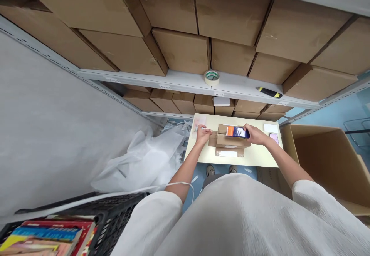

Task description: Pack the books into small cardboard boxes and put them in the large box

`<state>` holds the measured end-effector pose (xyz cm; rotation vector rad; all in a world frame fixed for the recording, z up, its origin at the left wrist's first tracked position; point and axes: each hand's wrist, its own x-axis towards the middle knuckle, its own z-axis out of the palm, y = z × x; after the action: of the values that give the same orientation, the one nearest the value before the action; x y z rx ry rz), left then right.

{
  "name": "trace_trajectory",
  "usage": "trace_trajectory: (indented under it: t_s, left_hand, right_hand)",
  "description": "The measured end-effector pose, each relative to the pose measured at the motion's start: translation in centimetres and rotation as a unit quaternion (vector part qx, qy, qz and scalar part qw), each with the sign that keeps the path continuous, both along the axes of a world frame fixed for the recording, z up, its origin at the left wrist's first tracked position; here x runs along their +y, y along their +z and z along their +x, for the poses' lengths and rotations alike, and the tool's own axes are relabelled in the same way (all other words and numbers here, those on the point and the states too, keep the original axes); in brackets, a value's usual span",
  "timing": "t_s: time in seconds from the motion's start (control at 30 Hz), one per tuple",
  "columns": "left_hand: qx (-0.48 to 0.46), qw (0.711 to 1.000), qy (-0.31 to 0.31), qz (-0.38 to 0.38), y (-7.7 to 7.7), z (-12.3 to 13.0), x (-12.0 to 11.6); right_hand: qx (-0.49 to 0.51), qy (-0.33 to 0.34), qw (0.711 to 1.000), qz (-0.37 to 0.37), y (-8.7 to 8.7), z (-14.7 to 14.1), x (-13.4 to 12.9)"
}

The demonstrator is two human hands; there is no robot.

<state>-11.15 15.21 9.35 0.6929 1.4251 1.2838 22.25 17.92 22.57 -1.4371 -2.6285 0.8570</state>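
On the pale table [199, 154] stands a small open cardboard box [231, 141] with its flaps spread out. My right hand [254, 134] grips the right end of a flat dark blue and orange package [237, 131], held level over the box's top. My left hand [204, 134] is at the box's left side, fingers pinched at the upper edge of the left flap [212, 139]. A white label [228, 153] shows on the front flap. What lies inside the box is hidden by the package.
Cardboard cartons [228, 7] fill the shelves ahead. A tape roll [212, 77] and a yellow-black utility knife [269, 92] lie on the shelf edge. A phone [273, 137] lies at the table's right. A large open carton [326, 159], white plastic wrapping [144, 159] and a black crate [108, 213] surround me.
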Motion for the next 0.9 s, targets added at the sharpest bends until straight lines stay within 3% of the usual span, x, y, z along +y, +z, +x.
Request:
trace_trajectory:
  t_s: [0.27,0.67,0.9]
  left_hand:
    - [0.015,0.999,0.002,-0.031,-2.1,0.6,0.0]
    - [0.028,0.996,-0.029,-0.074,-5.2,1.9,0.2]
    - [0.090,0.990,-0.052,-0.093,-5.9,3.2,0.4]
  right_hand:
    - [-0.062,0.043,0.997,0.013,0.0,-1.2,0.5]
    - [-0.082,0.049,0.995,0.032,-0.7,-2.4,0.7]
    - [-0.076,0.038,0.996,0.036,-1.1,-2.4,0.6]
